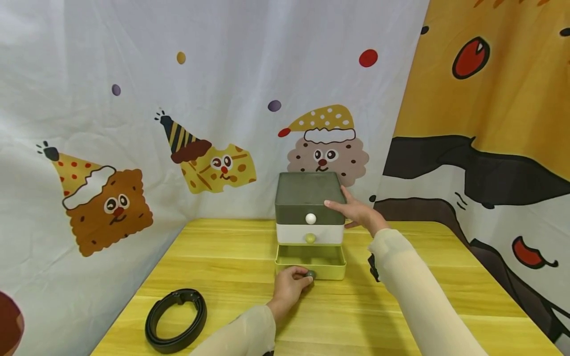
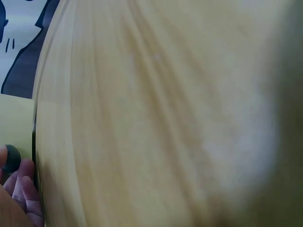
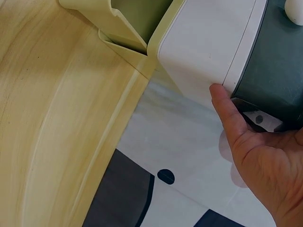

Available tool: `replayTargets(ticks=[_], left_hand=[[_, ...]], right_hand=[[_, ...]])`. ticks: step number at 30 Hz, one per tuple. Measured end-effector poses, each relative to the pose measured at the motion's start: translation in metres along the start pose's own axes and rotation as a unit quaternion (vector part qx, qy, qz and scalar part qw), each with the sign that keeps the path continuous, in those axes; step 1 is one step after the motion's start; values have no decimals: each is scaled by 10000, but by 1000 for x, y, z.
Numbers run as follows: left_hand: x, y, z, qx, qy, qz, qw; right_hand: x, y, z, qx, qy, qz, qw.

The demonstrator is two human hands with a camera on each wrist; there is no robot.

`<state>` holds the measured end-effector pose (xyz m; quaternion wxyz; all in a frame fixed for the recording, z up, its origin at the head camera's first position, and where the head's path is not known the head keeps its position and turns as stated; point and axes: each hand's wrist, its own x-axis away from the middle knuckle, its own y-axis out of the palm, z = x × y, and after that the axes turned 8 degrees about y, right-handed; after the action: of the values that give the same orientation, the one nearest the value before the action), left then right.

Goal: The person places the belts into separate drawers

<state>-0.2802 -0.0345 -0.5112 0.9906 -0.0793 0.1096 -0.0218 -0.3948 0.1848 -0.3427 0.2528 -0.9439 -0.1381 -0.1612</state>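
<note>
Sleeves (image 1: 416, 287) over wooden table (image 1: 222, 272); cartoon backdrop (image 1: 231, 54); left hand (image 1: 288, 288) pinches knob (image 1: 310, 274); right hand (image 1: 358, 210) spread against drawers (image 1: 307, 190).

Dark knob (image 1: 310, 273) partly hidden, left hand (image 2: 21, 201) — cropped in wrist view

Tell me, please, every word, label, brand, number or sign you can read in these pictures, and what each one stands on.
There are none to read in any of the views.
Drawer unit: plain surfaces and round knobs, no lettering visible.
Black belt: any marking would be too small and dark to read.
Wall cloth: cartoon figures and coloured dots, no words or numbers visible.
</note>
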Motion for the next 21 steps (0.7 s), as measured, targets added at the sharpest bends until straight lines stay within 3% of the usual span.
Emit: replayTargets(ticks=[15,21], left_hand=[[9,-2,1,126,19,-115,9999],[13,-1,2,378,-2,-145,9992]], right_hand=[[-1,-1,0,-3,17,3,10000],[0,-1,0,6,27,9,10000]])
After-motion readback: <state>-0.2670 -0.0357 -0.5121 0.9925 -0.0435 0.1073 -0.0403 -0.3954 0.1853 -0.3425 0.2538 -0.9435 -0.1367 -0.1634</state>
